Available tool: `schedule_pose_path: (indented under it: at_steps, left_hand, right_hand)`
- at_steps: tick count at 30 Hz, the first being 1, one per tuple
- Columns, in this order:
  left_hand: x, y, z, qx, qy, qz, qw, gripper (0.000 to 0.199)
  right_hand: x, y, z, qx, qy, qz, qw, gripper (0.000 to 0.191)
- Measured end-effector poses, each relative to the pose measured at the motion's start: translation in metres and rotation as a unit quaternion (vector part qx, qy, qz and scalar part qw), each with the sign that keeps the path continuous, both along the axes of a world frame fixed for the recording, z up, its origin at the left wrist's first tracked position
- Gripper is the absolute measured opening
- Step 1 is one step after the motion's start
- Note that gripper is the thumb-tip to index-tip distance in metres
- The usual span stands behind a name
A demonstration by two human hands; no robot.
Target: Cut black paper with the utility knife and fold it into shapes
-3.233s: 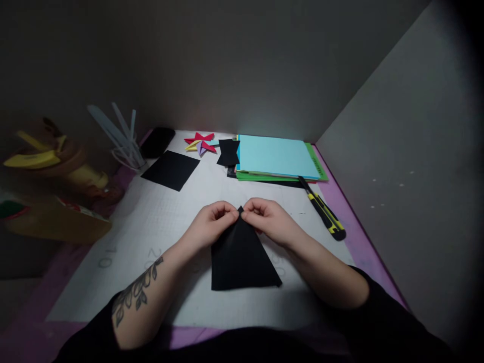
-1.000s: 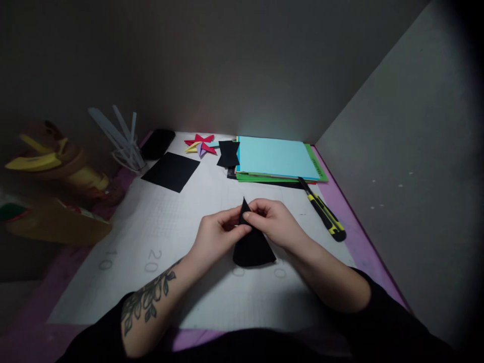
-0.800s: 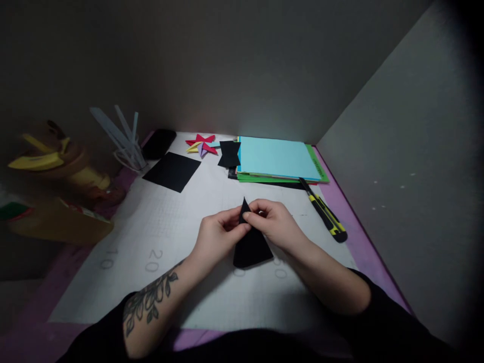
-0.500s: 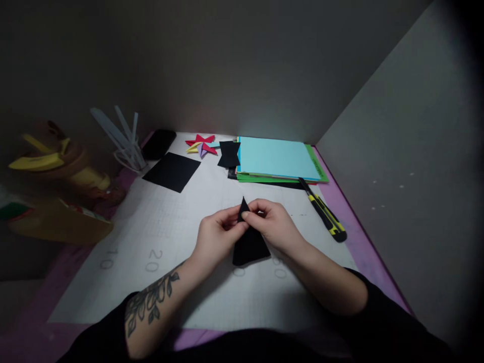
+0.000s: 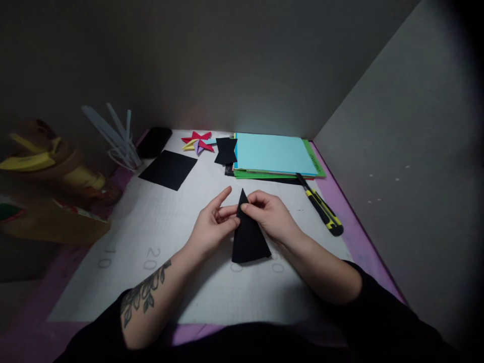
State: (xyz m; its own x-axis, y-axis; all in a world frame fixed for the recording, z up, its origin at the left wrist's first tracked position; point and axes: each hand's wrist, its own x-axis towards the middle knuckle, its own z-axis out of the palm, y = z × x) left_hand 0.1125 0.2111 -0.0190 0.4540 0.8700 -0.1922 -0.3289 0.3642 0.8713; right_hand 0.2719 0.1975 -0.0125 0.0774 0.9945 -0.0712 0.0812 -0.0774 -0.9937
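A piece of black paper (image 5: 250,242), folded into a tall narrow triangle with its tip pointing away from me, is held above the white sheet. My right hand (image 5: 270,212) pinches it near the tip, thumb on top and fingers behind. At its left edge, the thumb of my left hand (image 5: 215,222) rests on the paper, with a finger reaching behind it. The left index finger is lifted off and points up. Part of the paper's back is hidden from view.
A black paper square (image 5: 168,170) and a phone (image 5: 154,142) lie left. At the back are folded paper stars (image 5: 197,142), a notched black piece (image 5: 226,151) and a coloured paper stack (image 5: 272,154). A utility knife (image 5: 323,209) lies right; a clear cup (image 5: 126,156) holds pale strips.
My left index finger has lifted away from the paper tip, and the left hand has opened slightly. The triangle's front now shows more fully. The view has shifted a little.
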Motion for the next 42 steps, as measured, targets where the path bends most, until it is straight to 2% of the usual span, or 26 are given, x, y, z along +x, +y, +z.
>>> schedule_pose_path:
  at_steps: [6, 12, 15, 19, 23, 31, 37, 42]
  left_hand:
    - [0.0, 0.001, -0.002, 0.02, 0.015, 0.012, 1.0, 0.096]
    - [0.001, 0.002, 0.0, 0.038, 0.045, 0.048, 0.997, 0.088]
    - [-0.001, 0.004, 0.002, 0.043, 0.051, 0.066, 0.996, 0.07]
    - [-0.006, 0.012, 0.001, -0.029, 0.037, 0.091, 0.995, 0.031]
    - [-0.009, 0.017, -0.002, -0.069, 0.043, 0.081, 0.993, 0.018]
    - [-0.004, 0.006, 0.002, 0.05, 0.111, -0.032, 0.992, 0.029]
    - [-0.007, 0.008, 0.001, 0.118, 0.127, 0.045, 0.984, 0.026]
    - [-0.009, 0.007, 0.005, 0.14, 0.145, 0.06, 0.978, 0.017]
  right_hand:
    - [0.001, 0.002, -0.005, -0.002, 0.023, 0.011, 1.0, 0.018]
    - [0.004, 0.003, -0.005, -0.003, 0.041, 0.006, 0.999, 0.019]
    - [0.005, 0.005, -0.002, -0.009, 0.076, -0.009, 0.997, 0.022]
    - [0.008, 0.009, -0.002, -0.012, 0.118, -0.033, 0.992, 0.024]
    - [0.013, 0.013, -0.001, -0.016, 0.144, -0.052, 0.988, 0.026]
    - [0.013, 0.01, 0.0, 0.021, 0.11, -0.027, 0.993, 0.021]
    - [0.003, -0.002, 0.004, -0.01, 0.052, 0.055, 0.997, 0.017]
    - [-0.005, -0.009, 0.007, -0.001, -0.011, 0.097, 0.995, 0.016]
